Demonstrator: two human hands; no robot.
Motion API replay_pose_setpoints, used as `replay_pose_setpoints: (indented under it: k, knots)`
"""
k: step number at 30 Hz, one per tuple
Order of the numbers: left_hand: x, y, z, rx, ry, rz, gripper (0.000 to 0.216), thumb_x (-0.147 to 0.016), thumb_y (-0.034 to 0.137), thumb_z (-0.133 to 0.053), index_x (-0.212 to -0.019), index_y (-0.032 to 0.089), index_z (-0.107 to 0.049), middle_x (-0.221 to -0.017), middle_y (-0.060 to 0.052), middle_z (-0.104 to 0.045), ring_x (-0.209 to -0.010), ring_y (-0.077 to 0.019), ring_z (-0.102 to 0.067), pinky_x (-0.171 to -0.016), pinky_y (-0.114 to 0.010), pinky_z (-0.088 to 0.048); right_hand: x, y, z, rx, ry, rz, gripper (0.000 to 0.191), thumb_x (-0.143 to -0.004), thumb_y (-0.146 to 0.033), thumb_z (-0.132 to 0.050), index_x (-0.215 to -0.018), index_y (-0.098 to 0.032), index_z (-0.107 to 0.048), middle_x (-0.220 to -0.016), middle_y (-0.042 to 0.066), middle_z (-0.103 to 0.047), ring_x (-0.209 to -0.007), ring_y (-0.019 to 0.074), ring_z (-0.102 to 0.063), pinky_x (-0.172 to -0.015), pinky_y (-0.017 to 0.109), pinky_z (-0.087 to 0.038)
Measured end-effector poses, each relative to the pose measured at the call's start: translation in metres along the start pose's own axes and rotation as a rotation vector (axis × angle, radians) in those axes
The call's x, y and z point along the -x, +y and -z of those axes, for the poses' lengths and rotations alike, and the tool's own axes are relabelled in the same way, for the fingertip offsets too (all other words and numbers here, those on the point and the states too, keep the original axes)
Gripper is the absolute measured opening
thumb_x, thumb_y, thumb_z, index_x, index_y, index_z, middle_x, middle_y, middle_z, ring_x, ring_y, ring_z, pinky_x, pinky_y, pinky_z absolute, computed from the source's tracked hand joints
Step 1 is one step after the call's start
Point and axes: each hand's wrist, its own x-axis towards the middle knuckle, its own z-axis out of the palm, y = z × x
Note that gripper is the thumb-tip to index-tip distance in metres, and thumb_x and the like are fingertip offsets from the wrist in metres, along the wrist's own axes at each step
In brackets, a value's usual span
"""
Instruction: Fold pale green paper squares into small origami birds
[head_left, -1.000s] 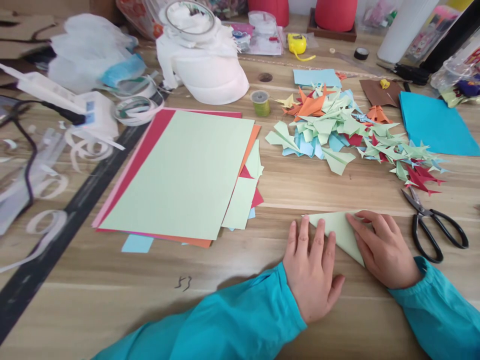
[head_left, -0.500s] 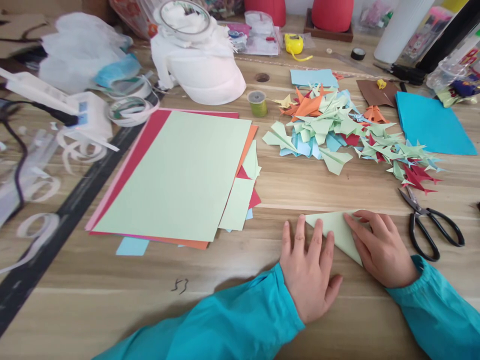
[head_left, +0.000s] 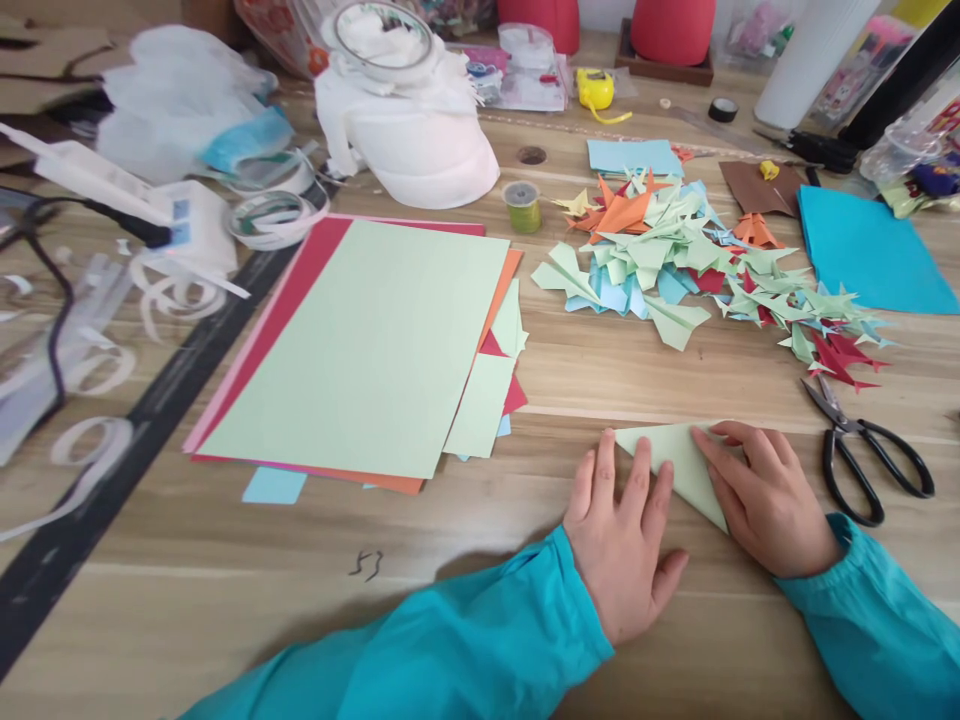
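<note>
A pale green sheet of paper [head_left: 684, 452], folded into a triangle, lies flat on the wooden table. Over its left corner my left hand [head_left: 619, 545] rests with fingers spread, its fingertips on the paper's edge. My right hand [head_left: 772, 490] is curled on the triangle's right side, thumb and fingers closed on the paper and hiding that end. Black-handled scissors [head_left: 846, 425], blades parted, lie just right of my right hand.
Left of my hands is a stack of coloured paper, a light green sheet [head_left: 360, 350] on top. Folded paper pieces [head_left: 660, 245] are heaped behind, near a spool of green thread [head_left: 522, 208] and blue paper [head_left: 874, 250]. A power strip [head_left: 187, 225] and paper strips lie far left.
The whole view has shifted slightly to the right. Both hands stay in nearly the same place on the folded paper.
</note>
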Motion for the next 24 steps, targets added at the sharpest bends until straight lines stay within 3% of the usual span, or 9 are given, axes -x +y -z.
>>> replay_pose_setpoints:
  k: [24]
  knots:
    - [-0.0005,-0.0013,-0.0049,0.01,0.009,-0.012,0.069,-0.078,0.057,-0.04,-0.133,0.016,-0.039,-0.143,-0.013,-0.03,-0.128,-0.0453,-0.018,-0.099,-0.056,-0.017,0.0002,0.0002,0.0006,0.014,-0.03,-0.002,0.041,-0.081,-0.015,-0.048,-0.122,-0.018,-0.052,-0.109,0.013,-0.051,-0.092,0.0255,-0.048,-0.079,0.043,-0.045]
